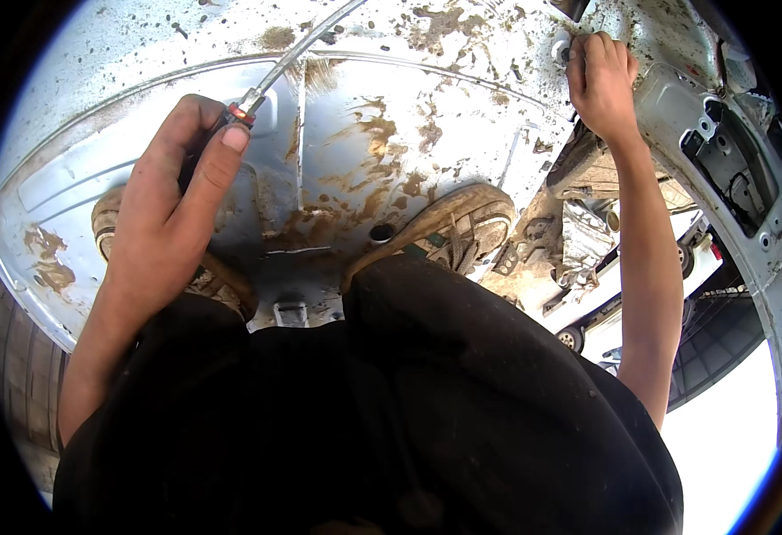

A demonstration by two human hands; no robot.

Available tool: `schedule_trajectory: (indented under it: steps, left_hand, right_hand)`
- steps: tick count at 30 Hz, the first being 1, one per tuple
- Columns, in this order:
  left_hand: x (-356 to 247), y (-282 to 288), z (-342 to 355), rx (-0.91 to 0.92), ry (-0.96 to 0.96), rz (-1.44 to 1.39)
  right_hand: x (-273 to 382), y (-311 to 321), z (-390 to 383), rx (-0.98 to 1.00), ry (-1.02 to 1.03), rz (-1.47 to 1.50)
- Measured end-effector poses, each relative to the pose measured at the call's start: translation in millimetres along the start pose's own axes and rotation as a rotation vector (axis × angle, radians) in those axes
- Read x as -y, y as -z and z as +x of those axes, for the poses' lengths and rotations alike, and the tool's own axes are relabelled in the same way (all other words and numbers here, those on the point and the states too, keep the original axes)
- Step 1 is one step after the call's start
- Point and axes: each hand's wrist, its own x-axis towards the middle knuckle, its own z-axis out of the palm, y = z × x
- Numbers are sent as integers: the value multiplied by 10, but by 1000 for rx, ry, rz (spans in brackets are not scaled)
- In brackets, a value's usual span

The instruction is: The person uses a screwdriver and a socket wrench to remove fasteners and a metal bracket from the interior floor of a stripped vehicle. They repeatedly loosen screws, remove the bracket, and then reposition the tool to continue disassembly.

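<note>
My left hand (166, 192) is closed round the dark handle of a long screwdriver (246, 114) with a red band. Its metal shaft slants up and right past the top edge of the picture. The thumb lies along the handle. At the upper right, my right hand (602, 80) has its fingers bent against the dirty pale metal body panel (462, 98). Those fingertips are beside a round pale grommet-like piece (561, 49). Whatever they may pinch is hidden behind them.
My worn brown shoes (471, 218) stand on the mud-stained panel, near a round hole (381, 234). An opening at the right shows metal scrap (587, 236) on the ground below and a white vehicle (627, 294) beyond. A bare metal frame with cut-outs (721, 152) curves along the right side.
</note>
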Motion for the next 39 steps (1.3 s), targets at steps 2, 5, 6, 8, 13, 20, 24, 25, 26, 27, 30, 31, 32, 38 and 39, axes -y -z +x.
schedule_trajectory:
  steps: [2, 5, 6, 8, 13, 20, 24, 25, 26, 27, 30, 31, 32, 38, 39]
  left_hand:
    - [12, 4, -3, 1, 12, -19]
    - [15, -27, 0, -30, -9, -42]
    - [13, -32, 3, -39, -25, -28]
    - [11, -15, 10, -44, -24, -15]
    - [38, -15, 10, -54, -22, -44]
    - [35, -36, 44, -35, -13, -45]
    - [26, -50, 62, -7, -24, -33]
    - [26, -49, 67, 0, -24, -27]
    - [33, -46, 68, 25, -19, -19]
    - [47, -26, 62, 47, -12, -7]
    - [62, -2, 56, 75, 22, -5]
    - [69, -3, 61, 78, 35, -11]
    - [85, -1, 66, 69, 18, -2]
    - [112, 20, 47, 54, 21, -21]
    - [123, 8, 46, 40, 10, -31]
  right_hand:
    - [5, -5, 11, -16, 29, 10]
    - [-4, -1, 4, -1, 33, 17]
    - [-15, -14, 5, -12, 41, 18]
    - [-41, -41, -21, -35, 55, 18]
    - [29, -43, -65, -13, -8, 40]
    - [166, -78, -185, -176, -222, 171]
    - [306, -28, -67, -290, -224, 110]
    - [304, -39, -51, -294, -196, 63]
    - [310, -39, -44, -297, -252, 66]
    - [288, -62, -56, -296, -261, 47]
    - [230, -123, -106, -290, -274, 3]
    - [236, -131, -103, -288, -269, -3]
    - [243, -132, -97, -285, -263, -10]
    - [204, -81, -151, -204, -181, 10]
    - [166, -92, -205, -192, -189, 26]
